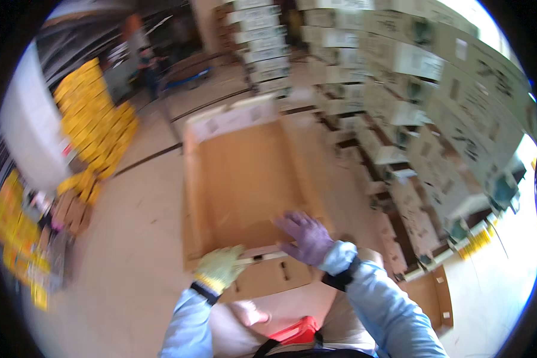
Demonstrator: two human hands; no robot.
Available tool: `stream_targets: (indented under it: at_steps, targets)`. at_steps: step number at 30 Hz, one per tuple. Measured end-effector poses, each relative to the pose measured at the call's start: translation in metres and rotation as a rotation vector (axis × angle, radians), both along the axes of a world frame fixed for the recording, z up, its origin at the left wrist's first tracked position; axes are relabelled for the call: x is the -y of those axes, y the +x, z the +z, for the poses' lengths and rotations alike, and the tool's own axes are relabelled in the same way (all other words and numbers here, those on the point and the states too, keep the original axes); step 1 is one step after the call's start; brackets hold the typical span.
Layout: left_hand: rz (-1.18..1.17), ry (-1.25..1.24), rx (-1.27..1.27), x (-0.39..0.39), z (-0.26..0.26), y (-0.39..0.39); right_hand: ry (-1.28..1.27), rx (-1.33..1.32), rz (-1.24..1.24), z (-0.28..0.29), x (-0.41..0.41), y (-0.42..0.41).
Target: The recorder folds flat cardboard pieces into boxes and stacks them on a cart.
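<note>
In front of me lies a long open cardboard box (250,179), its inside bare brown and its far end wall whitish with printing. My left hand (219,268), in a pale yellow-green knit glove, rests at the near left corner of the box; whether its fingers grip the edge cannot be told. My right hand (306,239), in a purple glove, is over the near right part with its fingers spread, holding nothing. A cardboard flap (273,277) with small slots extends below the near edge. The picture is blurred.
Tall stacks of printed cartons (465,112) rise on the right, and another stack (262,44) at the back. Yellow boxes (89,121) are piled left. A person (148,67) stands far back. A red plastic object (295,331) is by my legs; an open carton (432,300) lies lower right.
</note>
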State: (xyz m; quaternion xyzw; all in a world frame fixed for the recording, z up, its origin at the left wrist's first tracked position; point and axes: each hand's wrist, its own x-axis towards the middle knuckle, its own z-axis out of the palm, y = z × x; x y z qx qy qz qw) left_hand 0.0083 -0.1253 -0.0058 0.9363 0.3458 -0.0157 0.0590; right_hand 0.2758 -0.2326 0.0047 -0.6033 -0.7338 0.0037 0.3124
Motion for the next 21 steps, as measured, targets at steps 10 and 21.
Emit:
stream_targets:
  at_steps: [10, 21]
  targets:
    - [-0.12, 0.196, 0.16, 0.047, -0.024, -0.001, -0.687, -0.105, -0.41, -0.053, -0.125, 0.052]
    - [-0.469, 0.013, 0.576, 0.153, -0.022, 0.006, -0.007, -0.414, -0.56, 0.012, 0.086, 0.035]
